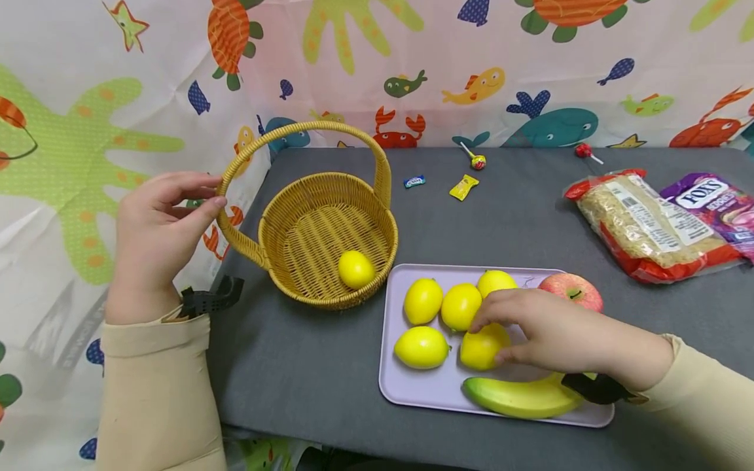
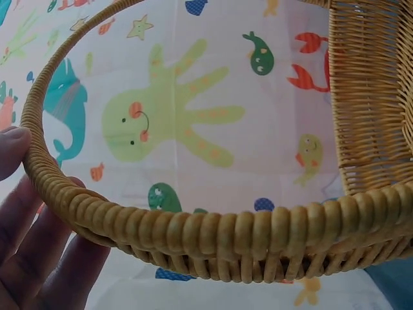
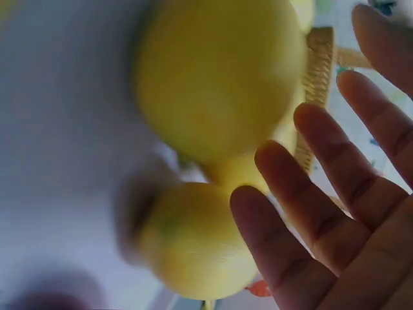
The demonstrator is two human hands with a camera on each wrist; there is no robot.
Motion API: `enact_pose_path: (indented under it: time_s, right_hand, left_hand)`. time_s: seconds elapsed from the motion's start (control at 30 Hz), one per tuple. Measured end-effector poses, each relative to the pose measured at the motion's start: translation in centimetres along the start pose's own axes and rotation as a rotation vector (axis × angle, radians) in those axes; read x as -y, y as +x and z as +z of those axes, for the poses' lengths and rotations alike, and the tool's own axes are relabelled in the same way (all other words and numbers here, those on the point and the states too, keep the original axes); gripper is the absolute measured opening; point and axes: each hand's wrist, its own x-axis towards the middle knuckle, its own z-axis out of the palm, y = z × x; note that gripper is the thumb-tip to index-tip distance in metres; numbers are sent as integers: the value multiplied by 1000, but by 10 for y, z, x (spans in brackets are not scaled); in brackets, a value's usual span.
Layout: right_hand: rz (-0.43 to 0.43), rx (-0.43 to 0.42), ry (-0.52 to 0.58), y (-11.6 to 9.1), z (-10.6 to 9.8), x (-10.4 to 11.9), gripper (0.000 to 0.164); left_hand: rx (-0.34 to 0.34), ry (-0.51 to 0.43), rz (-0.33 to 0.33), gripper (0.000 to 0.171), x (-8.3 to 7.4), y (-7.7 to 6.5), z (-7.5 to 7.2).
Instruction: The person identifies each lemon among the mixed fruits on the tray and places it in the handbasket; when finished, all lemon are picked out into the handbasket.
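My left hand pinches the handle of a woven wicker basket between thumb and fingers; the left wrist view shows the thumb on one side of that handle. Inside the basket lies one lemon. Over a lilac tray, my right hand hovers at a lemon, fingers above it and thumb at its near side. The right wrist view shows these fingers spread, not closed round any fruit. Several other lemons, a greenish banana and an apple sit on the tray.
At the right lie a clear bag with red ends and a purple packet. Farther back are a yellow wrapped candy, a small blue one and two lollipops. A patterned curtain borders the table.
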Motion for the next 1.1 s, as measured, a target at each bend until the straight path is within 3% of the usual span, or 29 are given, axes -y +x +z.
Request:
enact_pose_path:
  time_s: [0.37, 0.67, 0.93, 1.1]
  right_hand:
    - [18, 100, -9, 1, 11, 0, 56]
    - [48, 125, 44, 7, 14, -5, 51]
    - [61, 121, 213, 8, 6, -7, 48]
    - [23, 81, 306, 20, -6, 0, 48]
  left_hand:
    - [0, 13, 2, 26, 3, 0, -2]
    - [-8, -2, 3, 25, 6, 0, -3]
    - [-3, -41, -13, 24, 4, 0, -1]
    - [20, -100, -41, 27, 4, 2, 1]
